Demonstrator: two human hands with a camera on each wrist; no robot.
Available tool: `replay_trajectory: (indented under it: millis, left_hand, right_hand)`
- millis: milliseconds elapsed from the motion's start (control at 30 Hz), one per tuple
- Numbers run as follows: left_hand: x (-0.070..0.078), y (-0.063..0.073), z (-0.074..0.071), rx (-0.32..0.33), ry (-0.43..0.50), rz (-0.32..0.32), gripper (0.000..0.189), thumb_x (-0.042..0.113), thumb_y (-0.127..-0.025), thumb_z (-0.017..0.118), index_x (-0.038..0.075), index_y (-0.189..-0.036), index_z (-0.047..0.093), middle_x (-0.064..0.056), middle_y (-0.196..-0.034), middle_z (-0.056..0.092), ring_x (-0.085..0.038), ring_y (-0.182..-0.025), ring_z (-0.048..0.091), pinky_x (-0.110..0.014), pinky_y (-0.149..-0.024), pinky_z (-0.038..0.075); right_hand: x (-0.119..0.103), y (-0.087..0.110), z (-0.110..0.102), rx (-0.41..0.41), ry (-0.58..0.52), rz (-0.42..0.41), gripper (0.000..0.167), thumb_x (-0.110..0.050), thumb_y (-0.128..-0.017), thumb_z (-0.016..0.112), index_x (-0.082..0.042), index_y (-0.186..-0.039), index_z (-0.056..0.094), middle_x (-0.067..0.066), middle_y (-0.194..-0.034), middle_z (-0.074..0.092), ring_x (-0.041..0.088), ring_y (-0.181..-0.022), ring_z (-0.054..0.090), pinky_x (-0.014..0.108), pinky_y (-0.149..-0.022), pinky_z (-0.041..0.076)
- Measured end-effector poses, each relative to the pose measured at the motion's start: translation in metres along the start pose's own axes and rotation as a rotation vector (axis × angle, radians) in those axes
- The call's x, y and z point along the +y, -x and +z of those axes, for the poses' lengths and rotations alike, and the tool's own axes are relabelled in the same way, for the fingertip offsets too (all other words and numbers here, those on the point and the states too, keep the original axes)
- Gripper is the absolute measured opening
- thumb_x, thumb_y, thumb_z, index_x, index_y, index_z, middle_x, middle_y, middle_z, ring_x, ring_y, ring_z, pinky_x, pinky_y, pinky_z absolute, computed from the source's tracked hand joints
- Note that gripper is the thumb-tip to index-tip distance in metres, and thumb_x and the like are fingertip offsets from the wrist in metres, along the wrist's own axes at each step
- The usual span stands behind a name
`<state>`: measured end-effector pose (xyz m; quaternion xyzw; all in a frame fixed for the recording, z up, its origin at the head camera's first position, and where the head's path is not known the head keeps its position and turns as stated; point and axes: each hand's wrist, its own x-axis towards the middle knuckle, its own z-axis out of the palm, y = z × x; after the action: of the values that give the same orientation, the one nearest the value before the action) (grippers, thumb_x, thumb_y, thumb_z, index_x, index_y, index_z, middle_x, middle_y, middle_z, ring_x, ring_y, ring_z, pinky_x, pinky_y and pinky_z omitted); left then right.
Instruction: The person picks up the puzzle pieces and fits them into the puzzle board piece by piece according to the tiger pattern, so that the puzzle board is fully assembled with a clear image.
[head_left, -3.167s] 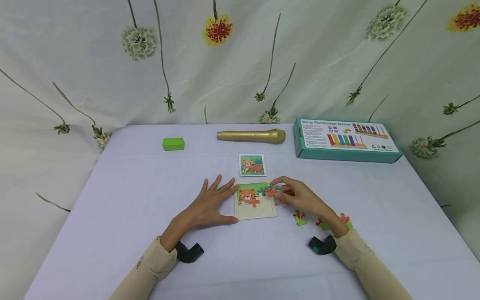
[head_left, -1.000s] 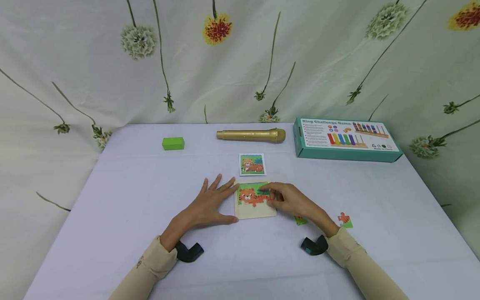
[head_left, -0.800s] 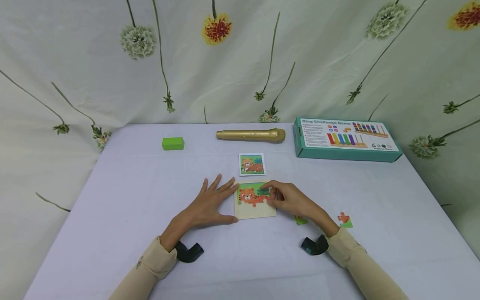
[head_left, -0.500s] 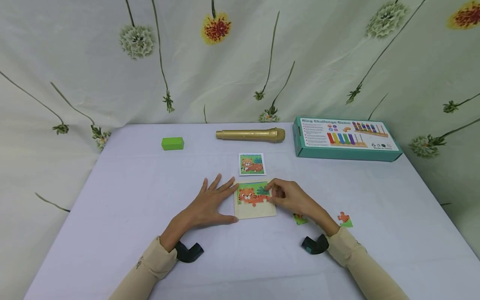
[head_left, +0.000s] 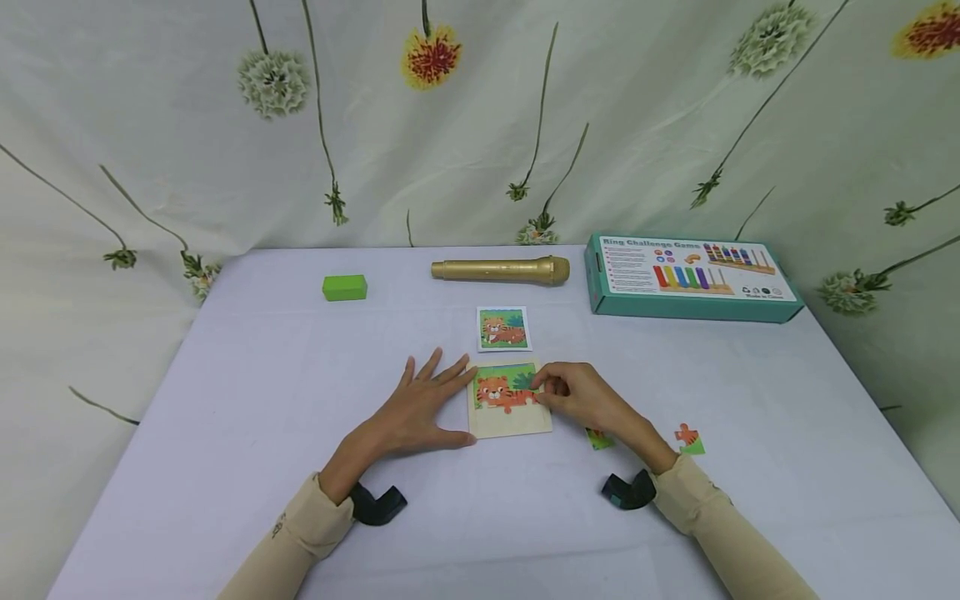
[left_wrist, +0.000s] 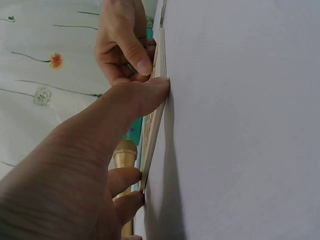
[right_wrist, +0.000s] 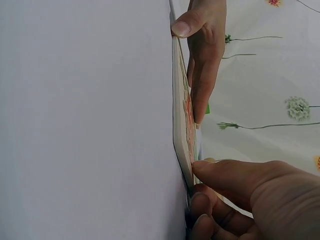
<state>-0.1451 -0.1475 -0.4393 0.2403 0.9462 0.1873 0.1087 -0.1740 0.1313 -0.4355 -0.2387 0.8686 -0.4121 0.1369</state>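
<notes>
On the white tablecloth lies a pale wooden puzzle board (head_left: 517, 423), its upper part filled with a tiger picture and its lower part bare wood. My left hand (head_left: 426, 406) is spread at the board's left side, thumb at the lower left corner and a fingertip at the upper left. My right hand (head_left: 588, 398) has thumb and index finger on a puzzle piece (head_left: 525, 392) at the right edge of the picture, its other fingers curled. One loose puzzle piece (head_left: 599, 438) is partly hidden below my right hand. Another loose puzzle piece (head_left: 689, 439) lies farther right.
A tiger picture card (head_left: 504, 329) lies just beyond the board. Farther back are a green block (head_left: 345, 287), a gold microphone (head_left: 501, 269) and a teal Ring Challenge Game box (head_left: 693, 279). A floral cloth (head_left: 480, 125) hangs behind the table.
My right hand has moved left, bringing the puzzle piece from the board's right edge into line with the tiger picture; lately its fingers shifted slightly right. My left hand has stayed put.
</notes>
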Motion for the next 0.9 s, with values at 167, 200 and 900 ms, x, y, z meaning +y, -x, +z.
replay_trajectory:
  millis: [167, 200, 900]
  left_hand:
    - [0.0, 0.0, 0.0, 0.002, 0.002, 0.002, 0.097, 0.058, -0.072, 0.073, 0.022, -0.152, 0.03, 0.001, -0.159, 0.02, -0.034, -0.148, -0.002, -0.061, -0.113, -0.007]
    - [0.0, 0.0, 0.0, 0.004, 0.002, 0.003, 0.097, 0.058, -0.072, 0.073, 0.022, -0.152, 0.03, 0.001, -0.159, 0.02, -0.034, -0.148, -0.002, -0.061, -0.113, -0.006]
    - [-0.002, -0.001, 0.002, 0.017, 0.002, 0.02, 0.097, 0.06, -0.072, 0.072, 0.021, -0.151, 0.031, 0.001, -0.159, 0.02, -0.035, -0.147, 0.0, -0.062, -0.113, -0.005]
  right_hand:
    - [0.0, 0.0, 0.001, 0.009, 0.021, -0.015, 0.009, -0.006, -0.088, 0.067, -0.007, -0.097, 0.07, -0.002, -0.071, 0.054, 0.011, -0.066, 0.048, 0.02, -0.055, 0.039]
    - [0.0, 0.0, 0.001, 0.01, 0.026, -0.019, 0.009, -0.006, -0.088, 0.067, -0.007, -0.097, 0.07, -0.002, -0.071, 0.054, 0.011, -0.065, 0.048, 0.02, -0.054, 0.04]
    - [0.008, 0.02, -0.017, -0.015, -0.066, -0.026, 0.022, -0.01, -0.09, 0.065, -0.014, -0.112, 0.069, -0.001, -0.092, 0.064, 0.017, -0.083, 0.055, 0.027, -0.072, 0.049]
